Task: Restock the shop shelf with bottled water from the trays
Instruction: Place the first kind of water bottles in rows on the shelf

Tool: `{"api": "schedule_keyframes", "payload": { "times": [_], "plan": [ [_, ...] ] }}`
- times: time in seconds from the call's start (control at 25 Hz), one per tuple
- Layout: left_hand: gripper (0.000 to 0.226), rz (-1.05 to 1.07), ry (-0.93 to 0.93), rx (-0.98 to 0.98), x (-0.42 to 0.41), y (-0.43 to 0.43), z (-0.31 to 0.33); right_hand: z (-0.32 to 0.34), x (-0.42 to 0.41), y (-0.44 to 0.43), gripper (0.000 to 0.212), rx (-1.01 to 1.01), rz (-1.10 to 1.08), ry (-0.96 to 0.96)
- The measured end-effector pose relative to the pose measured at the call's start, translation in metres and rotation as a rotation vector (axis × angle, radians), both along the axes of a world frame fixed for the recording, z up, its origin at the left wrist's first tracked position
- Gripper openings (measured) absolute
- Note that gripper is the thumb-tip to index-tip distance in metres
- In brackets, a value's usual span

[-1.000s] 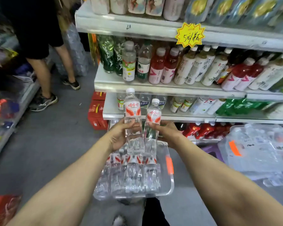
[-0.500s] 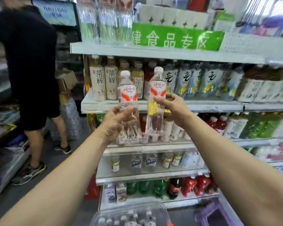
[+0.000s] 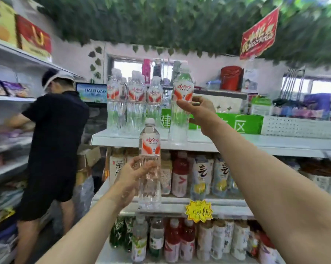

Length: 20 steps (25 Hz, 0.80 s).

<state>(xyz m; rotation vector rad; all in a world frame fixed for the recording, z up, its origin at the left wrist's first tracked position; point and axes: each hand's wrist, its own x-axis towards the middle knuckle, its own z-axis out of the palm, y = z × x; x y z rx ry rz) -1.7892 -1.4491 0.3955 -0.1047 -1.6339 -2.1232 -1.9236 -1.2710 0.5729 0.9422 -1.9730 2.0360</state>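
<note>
bottles [image 3: 134, 103] block left, top shelf [image 3: 265, 144] free rightward

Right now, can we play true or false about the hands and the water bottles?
1. Each hand holds one water bottle. True: the left hand grips the left bottle, and the right hand grips the right bottle.
2. The left bottle is held higher than the right bottle. False: it is lower, in front of the shelf of tea drinks.
3. The right bottle is up at the top shelf, beside the standing water bottles. True.
4. The yellow star tag hangs on the top shelf. False: the tag hangs on the edge of a lower shelf.
</note>
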Motion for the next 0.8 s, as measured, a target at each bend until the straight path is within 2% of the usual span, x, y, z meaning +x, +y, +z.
{"api": "schedule_keyframes", "payload": {
  "times": [0.12, 0.2, 0.28, 0.4, 0.48, 0.56, 0.64, 0.72, 0.8],
  "plan": [
    [0.113, 0.051, 0.028, 0.005, -0.008, -0.01, 0.008, 0.01, -0.022, -0.03, 0.053, 0.0, 0.033, 0.01],
    [0.103, 0.068, 0.031, -0.01, -0.01, -0.018, 0.009, 0.008, -0.031, -0.051, 0.04, 0.03, 0.026, 0.031],
    [0.099, 0.081, 0.036, -0.004, -0.014, -0.027, 0.008, 0.004, -0.04, -0.072, 0.04, 0.034, 0.006, 0.048],
    [0.104, 0.074, 0.051, 0.015, -0.019, -0.034, 0.008, 0.0, -0.051, -0.099, 0.04, 0.027, -0.009, 0.063],
    [0.097, 0.059, 0.059, 0.008, -0.021, -0.036, 0.009, -0.001, -0.052, -0.109, 0.036, 0.027, 0.005, 0.069],
    [0.079, 0.047, 0.07, 0.004, -0.02, -0.037, 0.01, -0.003, -0.054, -0.115, 0.05, 0.039, 0.0, 0.066],
    [0.072, 0.041, 0.076, 0.005, -0.016, -0.036, 0.013, -0.005, -0.057, -0.118, 0.064, 0.065, -0.023, 0.072],
    [0.074, 0.034, 0.074, 0.001, -0.014, -0.036, 0.016, -0.004, -0.057, -0.119, 0.065, 0.095, -0.04, 0.079],
    [0.065, 0.025, 0.073, -0.003, -0.014, -0.037, 0.017, -0.004, -0.055, -0.118, 0.064, 0.108, -0.057, 0.087]
  ]
}}
